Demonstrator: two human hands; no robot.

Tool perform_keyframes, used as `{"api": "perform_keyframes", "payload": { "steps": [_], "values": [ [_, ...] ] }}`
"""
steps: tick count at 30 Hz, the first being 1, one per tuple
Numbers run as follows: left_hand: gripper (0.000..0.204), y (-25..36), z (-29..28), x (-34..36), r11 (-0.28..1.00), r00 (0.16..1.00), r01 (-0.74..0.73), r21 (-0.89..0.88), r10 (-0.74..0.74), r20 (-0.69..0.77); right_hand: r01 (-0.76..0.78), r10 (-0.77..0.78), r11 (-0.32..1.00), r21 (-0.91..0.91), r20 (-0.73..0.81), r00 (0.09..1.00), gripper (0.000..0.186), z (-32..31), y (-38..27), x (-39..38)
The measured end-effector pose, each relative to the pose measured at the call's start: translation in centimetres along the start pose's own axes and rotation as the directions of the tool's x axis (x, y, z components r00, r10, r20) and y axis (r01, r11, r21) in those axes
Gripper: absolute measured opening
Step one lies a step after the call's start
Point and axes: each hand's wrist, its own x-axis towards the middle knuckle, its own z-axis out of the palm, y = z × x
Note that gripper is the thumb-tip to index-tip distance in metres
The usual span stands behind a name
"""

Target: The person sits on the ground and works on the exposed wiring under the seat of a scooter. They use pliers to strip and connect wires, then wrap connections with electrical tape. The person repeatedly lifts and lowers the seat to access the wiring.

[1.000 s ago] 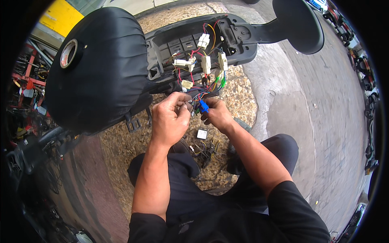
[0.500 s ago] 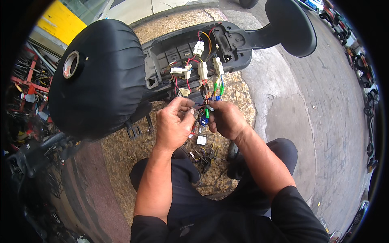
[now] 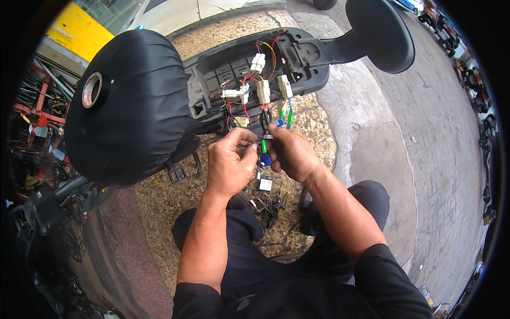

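My left hand is closed, thumb and forefinger pinching what looks like a thin wire end. Beside it, my right hand is closed round a bundle of wires, its fingertips partly hidden. Between the hands hang a green connector and a blue connector. Another blue connector shows above my right thumb. The wires run up to several white plug connectors lying on an open black plastic compartment.
A black padded seat with a roll of tape on it stands at the left. A small white box and loose wiring lie between my feet. Tools on a red rack fill the far left.
My right hand has shifted slightly left and the wire bundle with it. The green connector now hangs more to the left, between the hands. My left hand has barely moved.
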Motion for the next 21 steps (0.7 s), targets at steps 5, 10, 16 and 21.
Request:
{"api": "perform_keyframes", "payload": {
  "steps": [5,10,16,21],
  "values": [
    [0.011,-0.12,-0.02,-0.04,1.000,1.000,0.007,0.008,-0.007,-0.002,0.022,-0.022,0.999,-0.047,-0.008,1.000,0.040,0.35,-0.22,-0.26],
    [0.010,-0.36,-0.08,-0.05,0.996,1.000,0.003,-0.091,-0.004,-0.015,0.043,-0.043,0.997,-0.061,0.010,0.999,0.039,0.54,-0.26,-0.40],
    [0.008,-0.16,-0.14,-0.09,0.997,1.000,0.013,-0.072,-0.012,0.019,0.074,-0.073,0.994,-0.077,0.019,0.997,0.039,0.90,-0.25,-0.07],
    [0.009,-0.43,-0.06,0.04,0.999,0.999,-0.038,-0.033,0.037,-0.009,0.113,-0.109,0.988,-0.108,0.041,0.993,0.041,0.78,0.01,0.28]
  ]
}}
